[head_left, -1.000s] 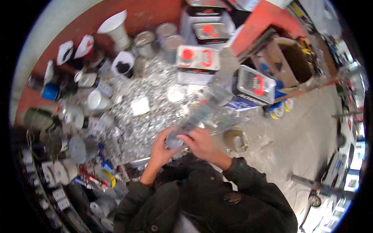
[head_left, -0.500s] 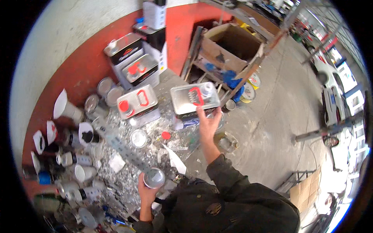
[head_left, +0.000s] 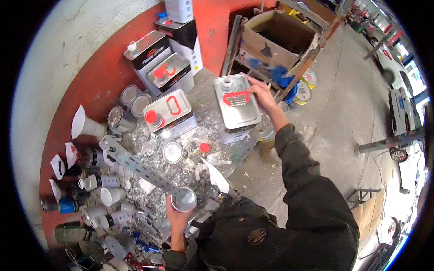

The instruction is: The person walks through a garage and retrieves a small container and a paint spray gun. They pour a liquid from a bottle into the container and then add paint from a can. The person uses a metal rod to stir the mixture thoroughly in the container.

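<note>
Low in front of me, my left hand (head_left: 177, 217) is closed around a small clear cup (head_left: 189, 205) with grey contents. A long grey mixing stick (head_left: 140, 166) with rows of slots stands tilted in the cup, its upper end pointing away to the left. My right hand (head_left: 264, 94) grips the far right edge of a rectangular metal can (head_left: 240, 116). This can has a red handle on top and an uncapped spout at its far left corner. A red cap (head_left: 204, 147) lies on the paint-spattered table (head_left: 199, 133), beside a round tin (head_left: 172, 152).
Another metal can (head_left: 168, 111) with a red cap stands left of the held one, with more cans (head_left: 169, 72) behind against the red wall. Cups and bottles (head_left: 101, 182) crowd the table's left side. A cardboard box (head_left: 275, 45) sits on a rack beyond.
The metal can has turned, bringing its spout from the far right corner to the far left. My right hand has moved with it to the far right edge. My left hand still holds the cup.
</note>
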The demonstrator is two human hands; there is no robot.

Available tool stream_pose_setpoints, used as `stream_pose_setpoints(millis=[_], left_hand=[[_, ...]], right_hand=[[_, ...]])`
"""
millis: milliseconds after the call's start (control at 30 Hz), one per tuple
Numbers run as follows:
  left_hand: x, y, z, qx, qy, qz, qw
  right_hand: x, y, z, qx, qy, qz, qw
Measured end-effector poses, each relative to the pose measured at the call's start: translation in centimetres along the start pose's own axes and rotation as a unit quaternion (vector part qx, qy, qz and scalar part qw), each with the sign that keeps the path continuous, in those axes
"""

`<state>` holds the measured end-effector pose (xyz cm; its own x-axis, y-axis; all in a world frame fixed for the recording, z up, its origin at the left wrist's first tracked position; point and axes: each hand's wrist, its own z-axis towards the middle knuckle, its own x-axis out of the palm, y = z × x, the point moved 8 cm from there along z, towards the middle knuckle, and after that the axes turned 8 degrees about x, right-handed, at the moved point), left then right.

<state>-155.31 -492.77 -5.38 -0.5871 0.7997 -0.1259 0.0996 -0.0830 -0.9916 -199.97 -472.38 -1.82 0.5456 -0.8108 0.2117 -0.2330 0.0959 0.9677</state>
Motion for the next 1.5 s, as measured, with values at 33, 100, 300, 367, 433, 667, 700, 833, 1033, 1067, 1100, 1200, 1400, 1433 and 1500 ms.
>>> stream_pose_setpoints(millis=[33,100,300,367,433,667,700,833,1033,1067,1100,1200,1400,1433,1500], left_hand=[[-0.2,-0.1,0.0,0.008,-0.011,0.004,1.0],[-0.3,-0.5,0.2,0.024,-0.03,0.012,0.999],[-2.5,0.0,-0.6,0.018,-0.093,0.051,0.994],[-3.0,0.0,-0.9,0.013,-0.118,0.062,0.991],[-3.6,0.4,-1.4,0.014,-0.136,0.025,0.99],[-4.7,0.5,-2.8,0.032,-0.186,0.06,0.98],[-4.5,0.6,-2.9,0.027,-0.185,0.037,0.982],[-4.8,1.3,-3.1,0.02,-0.182,-0.033,0.983],[-5.0,1.2,-2.9,0.022,-0.193,-0.038,0.98],[-4.9,1.5,-2.9,0.022,-0.197,-0.064,0.978],[-4.8,1.7,-2.7,0.023,-0.197,-0.09,0.976],[-4.8,2.3,-2.5,0.026,-0.193,-0.092,0.977],[-3.4,0.8,-2.0,0.039,-0.158,-0.095,0.982],[-3.2,0.7,-2.0,0.048,-0.156,-0.09,0.982],[-2.8,0.9,-2.2,0.052,-0.152,-0.084,0.983]], right_hand=[[0.6,0.1,0.6,0.018,0.035,0.006,0.999],[-0.2,0.2,0.4,-0.02,-0.026,-0.034,0.999],[-2.7,-8.3,-9.9,0.026,-0.323,-0.241,0.915],[1.2,-9.3,-14.6,-0.138,-0.368,-0.176,0.902],[5.7,-7.9,-16.3,-0.186,-0.348,-0.267,0.879],[8.4,-5.9,-12.3,-0.194,-0.418,-0.266,0.847],[7.4,-5.8,-11.6,-0.205,-0.419,-0.242,0.851],[4.6,-4.7,-8.9,-0.215,-0.359,-0.264,0.869],[5.6,1.4,-11.2,-0.236,-0.191,-0.306,0.902],[5.8,2.2,-11.9,-0.23,-0.158,-0.303,0.911],[6.2,2.9,-12.5,-0.224,-0.128,-0.301,0.918],[9.5,5.3,-15.1,-0.173,-0.052,-0.324,0.929],[13.6,7.9,-20.1,-0.159,0.041,-0.5,0.85],[14.7,8.0,-20.7,-0.152,0.062,-0.519,0.839],[15.6,7.7,-21.5,-0.145,0.098,-0.557,0.812]])
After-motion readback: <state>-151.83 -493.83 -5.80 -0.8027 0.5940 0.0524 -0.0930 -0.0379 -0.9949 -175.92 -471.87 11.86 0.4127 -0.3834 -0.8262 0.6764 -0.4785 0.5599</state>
